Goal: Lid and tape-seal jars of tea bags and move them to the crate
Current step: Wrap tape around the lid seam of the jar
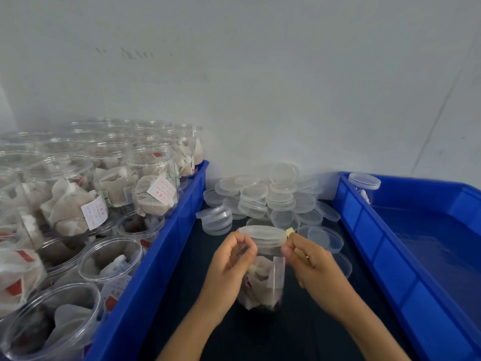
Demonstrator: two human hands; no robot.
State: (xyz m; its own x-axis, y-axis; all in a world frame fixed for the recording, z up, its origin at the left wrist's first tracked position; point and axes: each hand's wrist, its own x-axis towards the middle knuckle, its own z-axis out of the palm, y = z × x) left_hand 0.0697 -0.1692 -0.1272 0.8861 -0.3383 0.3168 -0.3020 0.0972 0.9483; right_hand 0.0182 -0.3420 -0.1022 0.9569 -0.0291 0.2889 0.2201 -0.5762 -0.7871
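A clear jar of tea bags stands on the dark table between two blue crates, with a clear lid on top. My left hand has its fingers curled against the jar's upper left side, just under the lid. My right hand pinches a strip of clear tape whose yellowish end sticks up beside the lid's right edge. The tape runs along the lid's rim.
The left blue crate holds several open jars of tea bags. The right blue crate holds one lidded jar at its far corner. A pile of loose clear lids lies behind the jar, against the white wall.
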